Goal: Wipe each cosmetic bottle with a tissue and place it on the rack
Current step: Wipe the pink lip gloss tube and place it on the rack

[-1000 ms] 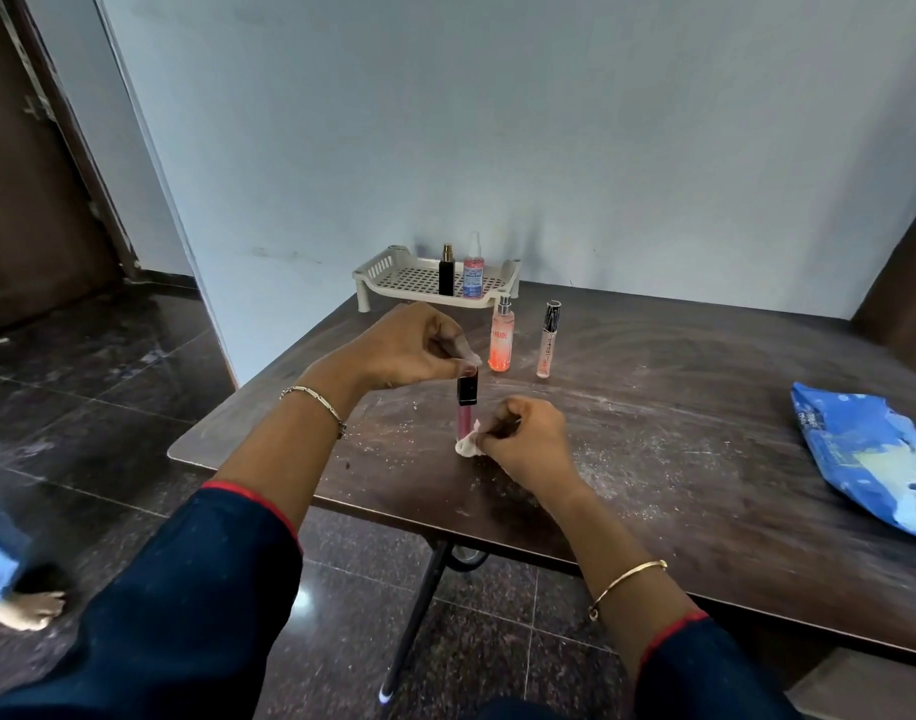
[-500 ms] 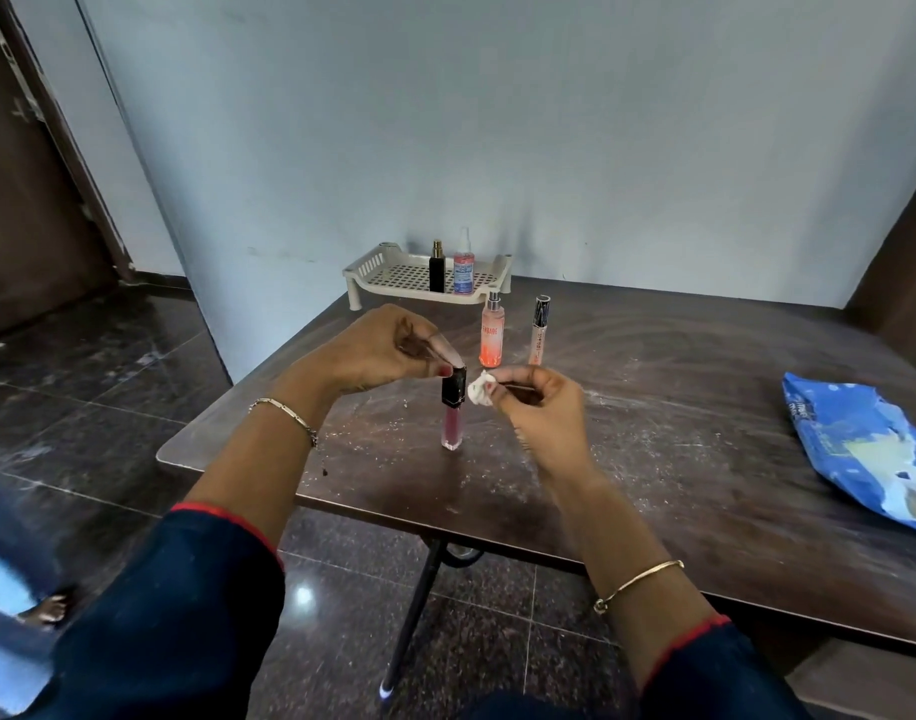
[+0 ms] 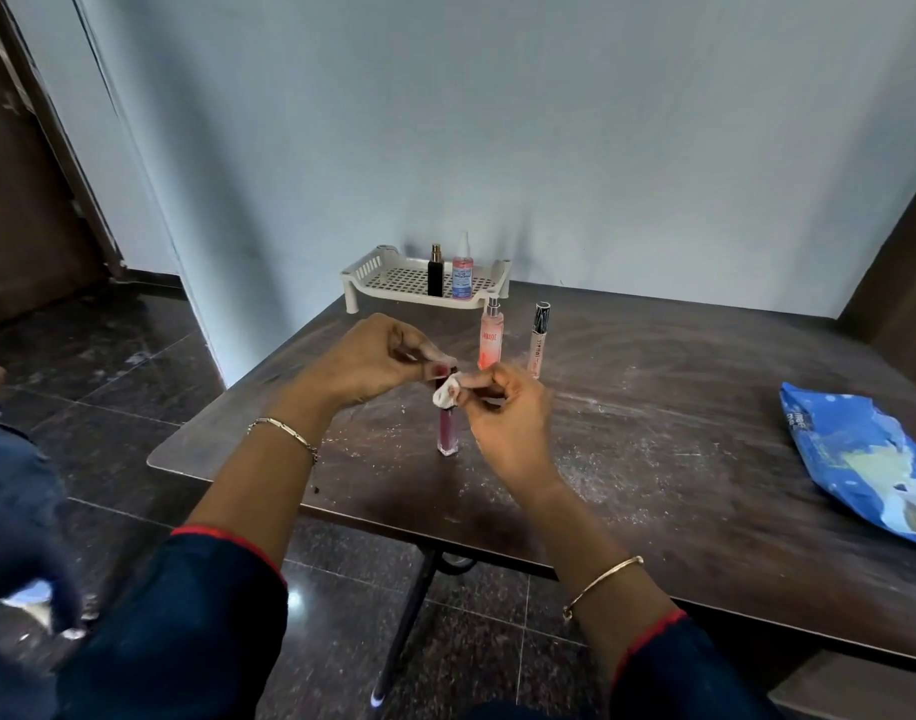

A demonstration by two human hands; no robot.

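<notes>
Dusty table [image 3: 653, 433], rack [image 3: 419, 299], bluish wall [image 3: 497, 122]

Navy cloth with red trim, gold at both wrists.
On my feed I see the left sleeve [image 3: 185, 626] and right sleeve [image 3: 695, 672] in loose dark blue cloth, each ending short of the wrist in a thin red hem. The left wrist wears a flat linked bracelet [image 3: 284, 433], pale gold; the right wears a plain thin gold bangle [image 3: 601, 582]. The left hand [image 3: 372, 361] has a thumbnail painted dark red.
</notes>
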